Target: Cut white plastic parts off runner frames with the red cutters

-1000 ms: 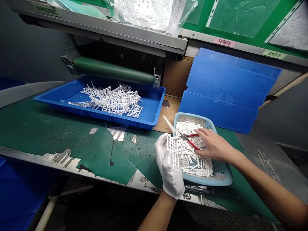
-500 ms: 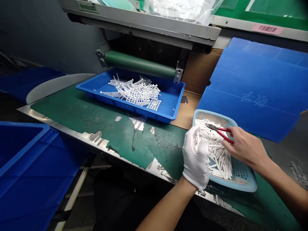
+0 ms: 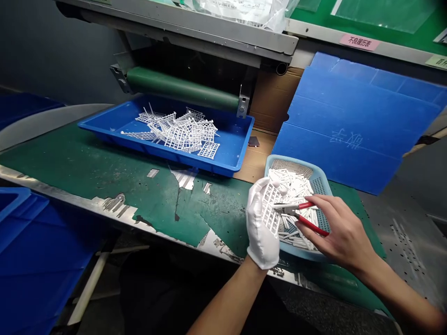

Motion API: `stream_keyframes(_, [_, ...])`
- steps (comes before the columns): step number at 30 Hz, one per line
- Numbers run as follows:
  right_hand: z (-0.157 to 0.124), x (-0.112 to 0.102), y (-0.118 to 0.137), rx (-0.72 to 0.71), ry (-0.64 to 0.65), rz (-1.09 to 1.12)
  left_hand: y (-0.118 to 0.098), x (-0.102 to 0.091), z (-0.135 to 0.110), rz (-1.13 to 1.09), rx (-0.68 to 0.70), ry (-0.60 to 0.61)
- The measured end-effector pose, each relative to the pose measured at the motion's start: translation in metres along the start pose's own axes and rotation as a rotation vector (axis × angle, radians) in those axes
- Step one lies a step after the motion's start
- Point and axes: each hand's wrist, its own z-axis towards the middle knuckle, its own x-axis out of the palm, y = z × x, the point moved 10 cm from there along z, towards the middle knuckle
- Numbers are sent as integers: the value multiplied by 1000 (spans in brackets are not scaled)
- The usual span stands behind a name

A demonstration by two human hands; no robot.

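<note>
My left hand (image 3: 259, 225), in a white glove, is closed on a white plastic grid piece (image 3: 270, 209) with small square openings. My bare right hand (image 3: 337, 228) grips red-handled cutting pliers (image 3: 314, 225). Their jaws are at the grid's right side, by a thin white rod (image 3: 288, 205) that seems to stick out from it. Both hands are above the near left part of a light blue perforated basket (image 3: 323, 184), which holds many loose white rods (image 3: 293, 181).
A shallow blue tray (image 3: 230, 160) with a heap of white grid pieces (image 3: 181, 132) sits under a green roller (image 3: 185, 88). Blue corrugated board (image 3: 349, 125) leans behind the basket. The green worktop (image 3: 132, 186) has worn patches. A blue bin (image 3: 35, 260) stands at lower left.
My left hand has turned, so the grid piece now shows its face. The pliers have come to the grid with handles spread wider. The whole view has shifted to the right.
</note>
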Motion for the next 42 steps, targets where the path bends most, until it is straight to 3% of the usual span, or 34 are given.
stream_keyframes(5, [-1, -8, -1, -100, -89, -7, 8, 2, 1, 28, -77, 54])
stream_keyframes(12, [3, -19, -18, -386, -137, -161, 52, 8, -4, 104, -628, 182])
stream_keyframes(19, [9, -27, -30, -590, -43, -209, 78, 20, -21, 242, -1005, 317])
stream_keyframes(24, [9, -18, -46, -568, 99, -167, 88, 26, -44, 273, -1143, 425])
stream_keyframes(26, [8, -18, -45, -584, 102, -128, 89, 29, -49, 272, -1132, 457])
stream_keyframes(30, [7, -20, -40, -564, 61, -122, 82, 33, -38, 302, -979, 430])
stream_keyframes(38, [1, -6, -55, -276, 117, -181, 76, 26, 5, 368, -758, 184])
stream_keyframes(42, [-4, 3, -67, -8, 205, -127, 81, 23, 23, 355, -637, 55])
